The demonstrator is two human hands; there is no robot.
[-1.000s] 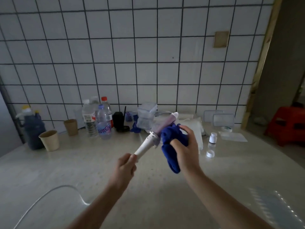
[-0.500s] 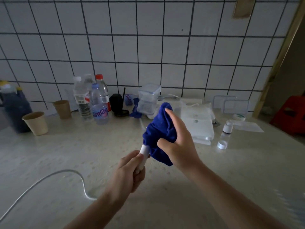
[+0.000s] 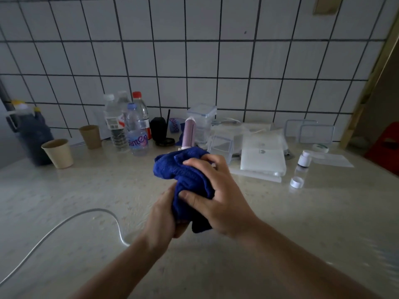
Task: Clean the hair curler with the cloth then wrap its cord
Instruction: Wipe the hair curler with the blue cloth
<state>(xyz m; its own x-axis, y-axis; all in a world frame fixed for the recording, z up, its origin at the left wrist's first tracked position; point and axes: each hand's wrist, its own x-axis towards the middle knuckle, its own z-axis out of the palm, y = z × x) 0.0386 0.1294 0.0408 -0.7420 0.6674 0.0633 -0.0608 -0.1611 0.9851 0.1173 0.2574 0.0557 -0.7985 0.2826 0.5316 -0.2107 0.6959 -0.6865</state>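
I hold the hair curler point(image 3: 188, 132) upright above the counter; only its pink barrel and white tip rise out of the blue cloth point(image 3: 185, 175). My right hand point(image 3: 218, 190) squeezes the cloth around the curler's lower part. My left hand point(image 3: 162, 214) grips the handle beneath, which the cloth and my fingers hide. The curler's white cord point(image 3: 64, 223) loops over the counter to the left and runs off the lower left edge.
Along the tiled wall stand paper cups point(image 3: 57, 153), water bottles point(image 3: 137, 130), a dark jug point(image 3: 32, 134), clear plastic containers point(image 3: 201, 124) and white packets point(image 3: 262, 160). A small white-capped vial point(image 3: 303, 161) and loose cap point(image 3: 296, 182) sit right. A red stool point(image 3: 386, 147) is beyond the counter.
The curler swung from tilted to upright. My right hand slid the cloth from the barrel's tip down toward the handle, so the pink barrel shows again. The view dropped lower.
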